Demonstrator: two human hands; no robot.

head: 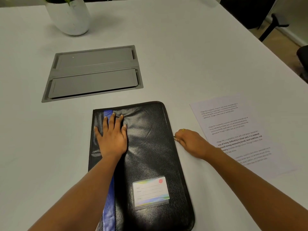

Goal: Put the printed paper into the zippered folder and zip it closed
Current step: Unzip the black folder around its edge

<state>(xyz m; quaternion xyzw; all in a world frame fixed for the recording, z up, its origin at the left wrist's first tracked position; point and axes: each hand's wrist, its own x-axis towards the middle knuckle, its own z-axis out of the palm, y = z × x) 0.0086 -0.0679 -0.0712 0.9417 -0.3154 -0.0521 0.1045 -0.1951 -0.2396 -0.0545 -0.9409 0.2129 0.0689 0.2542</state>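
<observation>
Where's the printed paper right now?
In the head view, the printed paper lies flat on the table at the right, just right of the zippered folder, with the right hand between them and the forearm over its left edge.

Single view: head-worn wide-angle camera, looking forward and down, close above white table [183, 64].
</observation>
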